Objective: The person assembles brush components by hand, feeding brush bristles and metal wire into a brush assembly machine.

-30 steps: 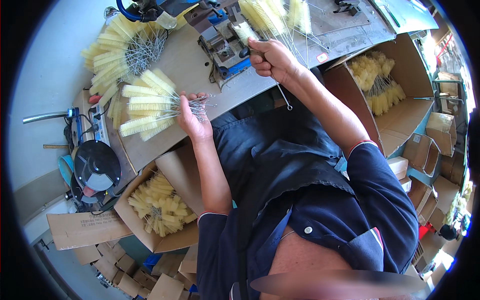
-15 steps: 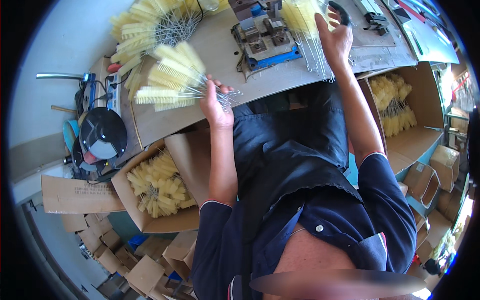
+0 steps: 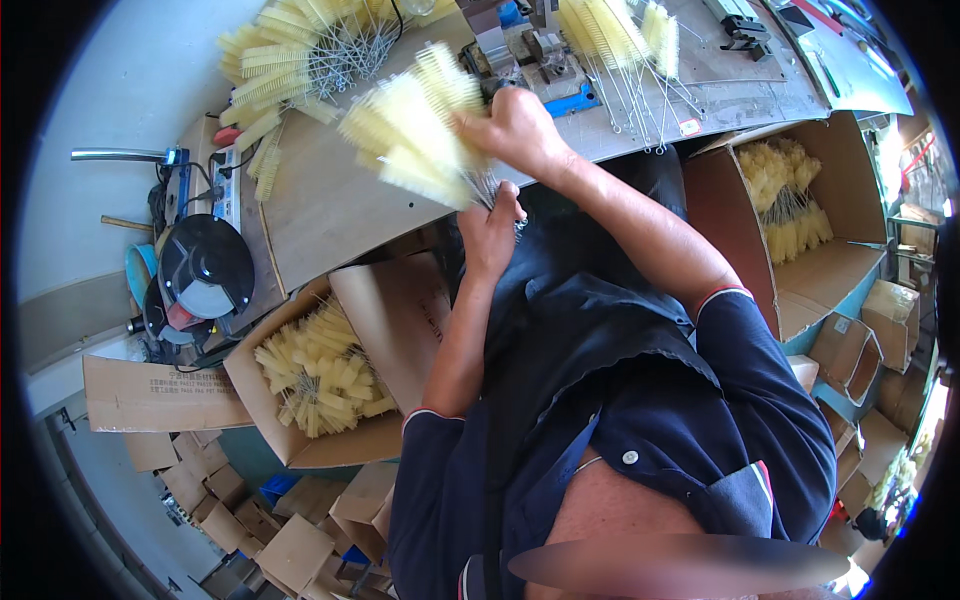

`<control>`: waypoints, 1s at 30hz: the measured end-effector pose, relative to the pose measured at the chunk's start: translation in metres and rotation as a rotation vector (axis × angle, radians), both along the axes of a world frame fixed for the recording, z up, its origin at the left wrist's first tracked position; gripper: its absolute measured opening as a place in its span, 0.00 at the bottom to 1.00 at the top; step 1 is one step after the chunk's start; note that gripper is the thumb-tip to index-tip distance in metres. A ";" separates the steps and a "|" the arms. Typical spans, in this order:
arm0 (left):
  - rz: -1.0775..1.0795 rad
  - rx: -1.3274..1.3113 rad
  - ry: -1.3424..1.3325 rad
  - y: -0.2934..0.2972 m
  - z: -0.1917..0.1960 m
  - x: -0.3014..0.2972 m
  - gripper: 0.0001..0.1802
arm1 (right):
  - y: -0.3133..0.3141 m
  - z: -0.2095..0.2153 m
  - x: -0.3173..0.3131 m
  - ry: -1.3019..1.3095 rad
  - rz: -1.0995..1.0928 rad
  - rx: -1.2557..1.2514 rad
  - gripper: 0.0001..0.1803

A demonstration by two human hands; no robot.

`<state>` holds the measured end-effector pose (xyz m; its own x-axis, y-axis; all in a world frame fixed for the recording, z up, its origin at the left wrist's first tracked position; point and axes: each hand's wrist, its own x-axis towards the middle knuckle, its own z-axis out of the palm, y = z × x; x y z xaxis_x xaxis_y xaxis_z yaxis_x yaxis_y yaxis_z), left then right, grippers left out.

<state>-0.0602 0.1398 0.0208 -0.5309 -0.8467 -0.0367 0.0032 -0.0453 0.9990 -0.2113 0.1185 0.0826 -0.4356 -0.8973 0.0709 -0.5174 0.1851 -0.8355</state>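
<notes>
My left hand [image 3: 488, 238] is closed around the thin wire handles of a bunch of bottle brushes [image 3: 415, 140] with pale yellow bristles. The brushes fan up and to the left above the table edge. My right hand [image 3: 520, 130] is curled against the right side of the bristles, its thumb lying over them. Something black covers a finger of that hand; its other fingertips are partly hidden. Just beyond my right hand, a metal clamping fixture [image 3: 545, 55] with a blue base is partly covered by it.
More brushes lie on the table [image 3: 330, 220], in a pile [image 3: 290, 60] at the far left and a bunch [image 3: 610, 35] at the far right. Open cartons of brushes stand below left [image 3: 262, 425] and right [image 3: 850, 190]. A black round-guarded machine [image 3: 207, 265] sits left.
My right hand has come left from the brushes at the far right to the bunch in my left hand. My left hand has shifted right, and the bunch has turned more upright.
</notes>
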 end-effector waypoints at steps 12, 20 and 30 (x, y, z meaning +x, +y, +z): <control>0.152 0.393 0.418 0.014 -0.006 0.001 0.15 | -0.001 0.001 0.011 -0.391 -0.059 -0.212 0.33; 0.107 0.383 0.401 0.014 -0.010 0.006 0.23 | 0.027 -0.019 0.031 -0.487 -0.018 -0.270 0.27; 0.021 0.565 0.501 0.014 0.009 0.005 0.18 | 0.036 0.003 -0.007 -1.038 -0.177 -0.595 0.25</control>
